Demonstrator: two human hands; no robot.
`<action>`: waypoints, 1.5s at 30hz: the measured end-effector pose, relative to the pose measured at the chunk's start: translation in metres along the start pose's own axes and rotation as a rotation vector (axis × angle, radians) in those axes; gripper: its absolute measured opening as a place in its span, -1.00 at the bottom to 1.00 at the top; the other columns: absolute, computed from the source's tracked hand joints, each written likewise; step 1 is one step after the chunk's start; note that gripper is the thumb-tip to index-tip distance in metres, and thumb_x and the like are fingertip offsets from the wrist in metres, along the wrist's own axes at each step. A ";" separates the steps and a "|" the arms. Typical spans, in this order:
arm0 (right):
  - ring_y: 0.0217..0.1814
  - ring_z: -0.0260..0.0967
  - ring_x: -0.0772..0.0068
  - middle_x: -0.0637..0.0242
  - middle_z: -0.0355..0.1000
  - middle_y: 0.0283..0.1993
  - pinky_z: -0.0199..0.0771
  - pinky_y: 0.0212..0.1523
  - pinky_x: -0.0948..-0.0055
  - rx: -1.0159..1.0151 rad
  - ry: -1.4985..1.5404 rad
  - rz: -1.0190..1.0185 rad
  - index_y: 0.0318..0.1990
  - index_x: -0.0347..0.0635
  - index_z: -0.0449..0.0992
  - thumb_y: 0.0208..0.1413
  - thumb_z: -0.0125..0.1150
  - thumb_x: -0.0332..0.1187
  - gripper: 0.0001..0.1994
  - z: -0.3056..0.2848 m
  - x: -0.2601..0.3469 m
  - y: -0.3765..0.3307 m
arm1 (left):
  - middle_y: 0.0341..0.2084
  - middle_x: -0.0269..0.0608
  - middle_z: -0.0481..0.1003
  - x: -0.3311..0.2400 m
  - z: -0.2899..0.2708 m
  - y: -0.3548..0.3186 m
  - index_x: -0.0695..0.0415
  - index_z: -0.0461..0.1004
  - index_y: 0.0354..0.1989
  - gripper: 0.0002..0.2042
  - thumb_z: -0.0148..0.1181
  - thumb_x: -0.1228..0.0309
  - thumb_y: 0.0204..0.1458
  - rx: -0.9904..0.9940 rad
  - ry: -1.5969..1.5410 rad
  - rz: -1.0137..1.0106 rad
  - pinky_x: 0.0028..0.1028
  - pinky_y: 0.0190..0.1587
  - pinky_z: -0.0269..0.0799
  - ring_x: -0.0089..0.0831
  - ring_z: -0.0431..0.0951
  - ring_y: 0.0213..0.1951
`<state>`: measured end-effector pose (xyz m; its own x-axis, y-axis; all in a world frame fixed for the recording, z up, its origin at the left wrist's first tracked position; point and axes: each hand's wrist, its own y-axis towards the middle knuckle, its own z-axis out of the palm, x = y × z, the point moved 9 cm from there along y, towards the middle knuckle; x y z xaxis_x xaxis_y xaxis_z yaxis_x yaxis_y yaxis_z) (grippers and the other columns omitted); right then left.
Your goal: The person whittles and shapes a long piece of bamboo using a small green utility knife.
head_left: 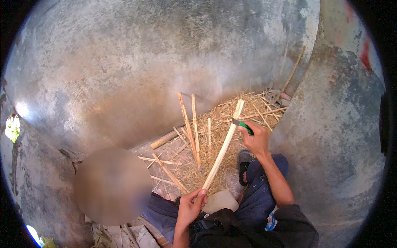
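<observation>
A long pale wooden strip (223,149) slants up and away from my lap toward the straw. Its near end is pinched in my left hand (192,206), the thumb lying along it. My right hand (255,138) is closed around a green-handled utility knife (245,125). The knife's dark front end rests against the strip a little below its far end. Whether the blade bites into the wood is too small to tell.
A heap of straw-like shavings (225,113) covers the floor before me. Two wooden strips (194,124) lean on the wall (124,62), with more sticks (170,172) lying left. A thick pole (165,138) lies along the wall's foot. A long-handled tool (292,72) stands in the far right corner.
</observation>
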<state>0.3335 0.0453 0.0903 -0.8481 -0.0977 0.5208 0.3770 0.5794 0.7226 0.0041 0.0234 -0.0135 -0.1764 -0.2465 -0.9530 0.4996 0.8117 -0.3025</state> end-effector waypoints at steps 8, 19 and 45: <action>-0.50 0.41 0.38 0.35 0.52 -0.42 0.37 -0.42 0.34 0.056 0.376 0.343 -0.06 -0.23 0.66 0.39 0.29 -0.11 -0.68 0.005 -0.027 -0.003 | -0.52 -0.50 0.35 0.013 0.011 0.019 0.28 0.55 0.27 -0.58 0.05 0.19 0.51 0.288 -0.251 -0.157 -0.63 -0.52 0.16 -0.72 0.26 -0.57; -0.42 0.50 0.22 0.25 0.53 -0.38 0.42 -0.38 0.33 0.155 0.177 -0.055 -0.04 -0.25 0.61 0.41 0.25 -0.12 -0.68 -0.010 0.022 -0.006 | -0.59 -0.54 0.29 -0.012 -0.003 0.024 0.22 0.60 0.22 -0.61 0.02 0.18 0.52 0.122 -0.038 0.031 -0.58 -0.49 0.15 -0.70 0.22 -0.58; -0.48 0.58 0.19 0.27 0.60 -0.39 0.52 -0.50 0.25 0.305 0.059 -0.296 -0.13 -0.08 0.71 0.18 0.47 -0.12 -0.73 0.011 0.106 -0.045 | -0.59 -0.52 0.34 -0.058 0.004 0.026 0.26 0.69 -0.05 -0.68 0.10 0.26 0.48 -0.154 0.141 0.264 -0.58 -0.53 0.13 -0.74 0.26 -0.57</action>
<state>0.2225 0.0179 0.1073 -0.8772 -0.3368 0.3422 -0.0146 0.7310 0.6822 0.0314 0.0567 0.0340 -0.1790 0.0498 -0.9826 0.4112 0.9111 -0.0287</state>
